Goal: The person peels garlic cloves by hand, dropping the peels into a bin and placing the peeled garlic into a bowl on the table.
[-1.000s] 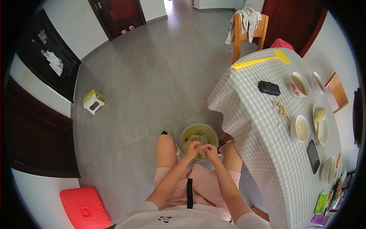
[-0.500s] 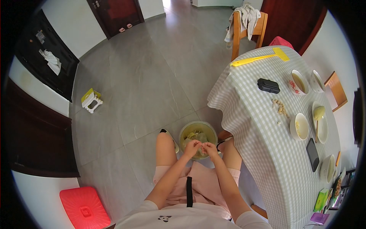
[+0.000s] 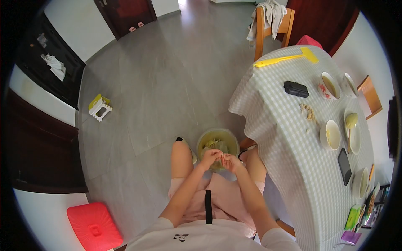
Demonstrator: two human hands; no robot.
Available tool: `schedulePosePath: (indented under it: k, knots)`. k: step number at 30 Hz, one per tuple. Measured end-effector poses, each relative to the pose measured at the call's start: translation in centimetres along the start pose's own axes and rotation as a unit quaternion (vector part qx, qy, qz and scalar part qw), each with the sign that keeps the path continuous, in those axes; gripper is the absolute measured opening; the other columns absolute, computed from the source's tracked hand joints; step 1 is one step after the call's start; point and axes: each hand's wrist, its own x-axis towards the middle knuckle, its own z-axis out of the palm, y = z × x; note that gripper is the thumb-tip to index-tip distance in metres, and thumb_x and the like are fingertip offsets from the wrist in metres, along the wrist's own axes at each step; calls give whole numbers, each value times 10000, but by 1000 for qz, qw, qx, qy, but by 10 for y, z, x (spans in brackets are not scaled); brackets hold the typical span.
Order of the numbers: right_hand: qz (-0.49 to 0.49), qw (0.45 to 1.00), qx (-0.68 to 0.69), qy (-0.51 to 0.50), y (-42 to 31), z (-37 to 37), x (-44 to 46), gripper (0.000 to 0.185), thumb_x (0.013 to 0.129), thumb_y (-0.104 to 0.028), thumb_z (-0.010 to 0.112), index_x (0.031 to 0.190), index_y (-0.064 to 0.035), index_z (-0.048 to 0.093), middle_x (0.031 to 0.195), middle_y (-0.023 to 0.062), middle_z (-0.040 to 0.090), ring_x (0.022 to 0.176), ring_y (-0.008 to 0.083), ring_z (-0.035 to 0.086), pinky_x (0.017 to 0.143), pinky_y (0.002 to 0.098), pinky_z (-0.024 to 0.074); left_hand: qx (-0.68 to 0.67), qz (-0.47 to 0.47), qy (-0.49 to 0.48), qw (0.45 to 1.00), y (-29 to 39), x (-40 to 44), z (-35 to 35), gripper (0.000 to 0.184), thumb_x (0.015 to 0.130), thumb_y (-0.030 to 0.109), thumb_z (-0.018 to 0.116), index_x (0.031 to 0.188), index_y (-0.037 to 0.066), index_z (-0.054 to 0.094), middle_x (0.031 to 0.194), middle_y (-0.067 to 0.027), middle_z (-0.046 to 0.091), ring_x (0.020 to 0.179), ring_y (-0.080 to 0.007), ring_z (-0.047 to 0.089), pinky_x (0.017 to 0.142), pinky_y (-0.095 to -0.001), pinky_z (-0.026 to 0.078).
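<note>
Between my knees stands a round bin (image 3: 235, 140) with crumpled plastic and yellowish scraps inside. Above its near side my left hand (image 3: 210, 157) and my right hand (image 3: 230, 162) meet, fingertips pinched together. Something small and pale shows between them, too small to name. Both hands are closed, and the fingers partly hide the item. On the table to my right lies a small heap of dry, pale peelings (image 3: 308, 112), and a white bowl (image 3: 333, 134) with some yellowish pieces stands nearby.
A checked cloth covers the table (image 3: 289, 146). On it are a yellow fly swatter (image 3: 280, 60), a black case (image 3: 295, 89), a phone (image 3: 344, 166) and several bowls. A folding stool (image 3: 100, 107) and a red plastic stool (image 3: 94, 226) are to my left.
My hands stay together over the bin, shifted slightly, with the fingers turned a little. The whole view has tilted slightly. On the table nothing has visibly moved.
</note>
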Motion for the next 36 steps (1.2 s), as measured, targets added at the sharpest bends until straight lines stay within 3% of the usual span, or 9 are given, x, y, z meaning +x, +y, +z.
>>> schedulePosePath:
  k: [8, 17, 26, 29, 31, 32, 34, 35, 36]
  knots:
    - [-86, 994, -60, 24, -1, 31, -14, 87, 793, -160, 541, 837, -85, 533, 708, -29, 534, 631, 64, 510, 560, 185, 432, -86, -65, 74, 991, 16, -12, 10, 185, 795, 182, 556, 912, 41, 585, 778, -1, 568, 731, -89, 525, 649, -216, 431]
    - [-16, 1000, 7, -16, -1, 32, -18, 106, 789, -175, 532, 761, -76, 505, 624, -11, 464, 552, 99, 412, 483, 213, 342, -104, 12, 71, 992, 9, -17, 12, 138, 782, 114, 566, 867, 13, 603, 818, -22, 576, 786, -104, 520, 729, -240, 402]
    - [66, 969, 159, -175, -4, 37, -24, 94, 792, -171, 534, 799, -81, 505, 622, -21, 446, 564, 94, 411, 481, 205, 342, -201, 12, 37, 979, 17, -25, 18, 135, 785, 118, 567, 862, 10, 590, 855, -46, 579, 790, -123, 535, 715, -241, 424]
    - [8, 990, 84, -113, -8, 53, -31, 105, 798, -186, 539, 803, -82, 522, 631, -17, 463, 564, 83, 430, 503, 200, 372, -228, -8, 69, 971, 24, -25, 18, 129, 787, 113, 566, 868, 14, 582, 856, -46, 579, 793, -116, 536, 719, -241, 423]
    - [-152, 973, -151, 81, -9, 68, -40, 107, 796, -170, 554, 818, -66, 543, 670, -4, 506, 575, 69, 459, 511, 201, 394, -219, -2, 90, 971, 25, -25, 18, 127, 785, 117, 570, 868, 21, 583, 848, -39, 582, 791, -107, 534, 716, -235, 420]
    - [-150, 974, -149, 81, -6, 65, -38, 107, 796, -170, 554, 818, -66, 543, 670, -4, 506, 575, 69, 459, 511, 201, 394, -211, 4, 111, 971, 25, -25, 18, 125, 784, 121, 574, 867, 28, 584, 840, -33, 585, 789, -98, 532, 713, -229, 418]
    - [-352, 858, -353, 126, -1, 58, -32, 119, 766, -125, 579, 833, -26, 586, 682, 31, 548, 576, 119, 515, 514, 233, 416, -189, -9, 128, 973, 24, -26, 17, 132, 778, 131, 584, 869, 35, 588, 837, -24, 587, 785, -89, 529, 710, -222, 413]
    - [-351, 859, -351, 127, -2, 57, -33, 119, 766, -125, 579, 833, -26, 586, 682, 31, 548, 576, 119, 515, 514, 233, 416, -169, -18, 145, 975, 23, -27, 17, 140, 772, 141, 594, 871, 42, 592, 835, -16, 589, 782, -81, 526, 707, -215, 409]
    - [-398, 810, -413, 122, -3, 57, -35, 123, 755, -111, 582, 836, -19, 587, 691, 53, 553, 586, 140, 526, 518, 246, 421, -168, -20, 144, 975, 23, -27, 15, 140, 772, 141, 594, 871, 42, 592, 835, -16, 589, 782, -81, 526, 707, -215, 409]
